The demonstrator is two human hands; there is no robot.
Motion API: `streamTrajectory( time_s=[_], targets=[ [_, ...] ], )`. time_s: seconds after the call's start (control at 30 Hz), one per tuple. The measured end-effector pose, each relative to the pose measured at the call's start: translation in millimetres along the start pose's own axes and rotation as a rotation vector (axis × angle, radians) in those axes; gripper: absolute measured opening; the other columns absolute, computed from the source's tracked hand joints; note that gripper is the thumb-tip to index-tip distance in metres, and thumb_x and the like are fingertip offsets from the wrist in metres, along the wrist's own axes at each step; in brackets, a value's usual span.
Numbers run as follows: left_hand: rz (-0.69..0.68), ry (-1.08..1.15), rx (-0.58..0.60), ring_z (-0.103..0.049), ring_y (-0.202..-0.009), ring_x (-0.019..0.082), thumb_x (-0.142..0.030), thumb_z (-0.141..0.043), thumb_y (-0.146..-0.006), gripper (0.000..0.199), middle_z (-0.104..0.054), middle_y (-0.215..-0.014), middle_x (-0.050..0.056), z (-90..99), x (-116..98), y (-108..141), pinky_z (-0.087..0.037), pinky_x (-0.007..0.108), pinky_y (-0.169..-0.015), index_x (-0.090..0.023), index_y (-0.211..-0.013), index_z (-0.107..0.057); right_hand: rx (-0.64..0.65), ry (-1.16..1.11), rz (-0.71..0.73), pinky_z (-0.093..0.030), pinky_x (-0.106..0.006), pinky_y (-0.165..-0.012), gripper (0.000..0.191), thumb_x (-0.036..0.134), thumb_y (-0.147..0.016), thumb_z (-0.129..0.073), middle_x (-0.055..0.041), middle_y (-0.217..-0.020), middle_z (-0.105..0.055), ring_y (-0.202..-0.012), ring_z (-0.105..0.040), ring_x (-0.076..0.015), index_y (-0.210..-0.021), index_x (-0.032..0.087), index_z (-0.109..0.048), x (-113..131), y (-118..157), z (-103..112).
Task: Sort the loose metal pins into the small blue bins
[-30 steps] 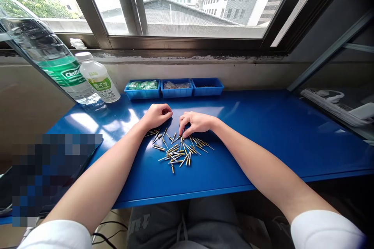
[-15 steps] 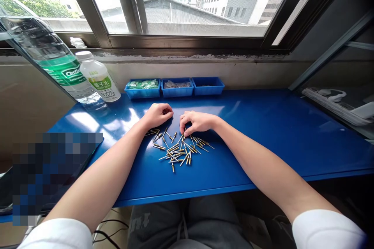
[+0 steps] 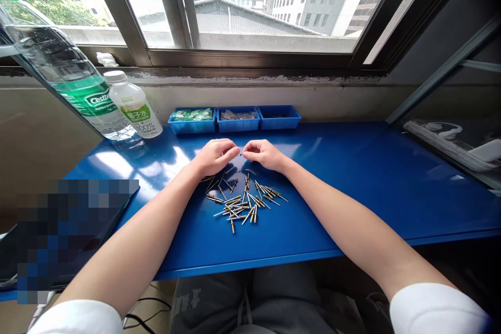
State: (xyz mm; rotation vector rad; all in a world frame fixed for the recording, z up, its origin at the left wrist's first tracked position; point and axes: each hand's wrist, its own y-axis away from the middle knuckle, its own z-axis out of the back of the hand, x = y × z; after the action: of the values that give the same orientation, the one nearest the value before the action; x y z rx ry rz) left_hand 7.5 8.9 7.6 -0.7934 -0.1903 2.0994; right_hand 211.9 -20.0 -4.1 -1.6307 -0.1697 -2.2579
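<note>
Right hand [image 3: 266, 155] — pinching a small piece [image 3: 240, 154] — sits just beyond the scattered rivets [image 3: 249, 200].

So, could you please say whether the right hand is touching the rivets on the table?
Apart: the head view shows a strip of blue table between the right hand and the nearest rivets.
</note>
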Motion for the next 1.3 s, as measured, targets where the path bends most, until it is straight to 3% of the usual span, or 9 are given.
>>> streamTrajectory(
  time_s=[0.2,0.5,0.63,0.97,1.3],
  targets=[
    [-0.057,-0.12,-0.008,-0.058,-0.069,0.014,-0.033,-0.048,-0.09,0.025,-0.068,-0.077,0.005,-7.4,-4,-1,-0.041,0.026,-0.065,-0.017,-0.087,-0.066,-0.108,-0.006,0.014,-0.042,-0.025,-0.061,0.022,0.037,-0.076,-0.059,0.0009,-0.069,-0.056,-0.061,-0.052,-0.0109,-0.077,0.016,-0.057,-4,-2,-4],
    [-0.001,-0.212,-0.084,-0.057,-0.066,0.014,-0.039,-0.05,-0.09,0.03,-0.068,-0.073,0.004,-9.9,3,-1,-0.041,0.026,-0.065,-0.018,-0.077,-0.066,-0.189,0.023,0.022,-0.042,-0.025,-0.059,0.026,0.04,-0.082,-0.053,0.0003,-0.066,-0.058,-0.06,-0.052,-0.0108,-0.07,0.017,-0.052,-7,-5,-5],
    [-0.015,-0.253,-0.085,-0.059,-0.068,0.015,-0.039,-0.047,-0.091,0.031,-0.068,-0.074,0.004,-11.2,6,-1,-0.041,0.028,-0.069,-0.018,-0.077,-0.065,-0.189,0.046,0.041,-0.042,-0.025,-0.06,0.03,0.043,-0.083,-0.053,-0.0009,-0.066,-0.059,-0.06,-0.053,-0.0111,-0.068,0.017,-0.054,-6,-4,-6],
    [0.046,-0.233,-0.114,-0.06,-0.074,0.016,-0.034,-0.054,-0.087,0.02,-0.069,-0.082,0.005,-10.9,10,-2,-0.042,0.028,-0.069,-0.018,-0.083,-0.064,-0.14,0.127,0.055,-0.049,-0.028,-0.069,0.021,0.033,-0.075,-0.064,-0.0053,-0.082,-0.07,-0.072,-0.061,-0.0147,-0.085,0.014,-0.069,-9,-2,-1],
    [0.009,-0.207,-0.137,-0.059,-0.075,0.016,-0.03,-0.055,-0.087,0.014,-0.068,-0.084,0.004,-12.7,11,-1,-0.043,0.028,-0.07,-0.018,-0.087,-0.063,-0.083,0.115,0.041,-0.049,-0.028,-0.069,0.02,0.029,-0.07,-0.067,-0.0044,-0.08,-0.069,-0.071,-0.061,-0.0141,-0.082,0.014,-0.068,-7,-3,1]
  ],
)
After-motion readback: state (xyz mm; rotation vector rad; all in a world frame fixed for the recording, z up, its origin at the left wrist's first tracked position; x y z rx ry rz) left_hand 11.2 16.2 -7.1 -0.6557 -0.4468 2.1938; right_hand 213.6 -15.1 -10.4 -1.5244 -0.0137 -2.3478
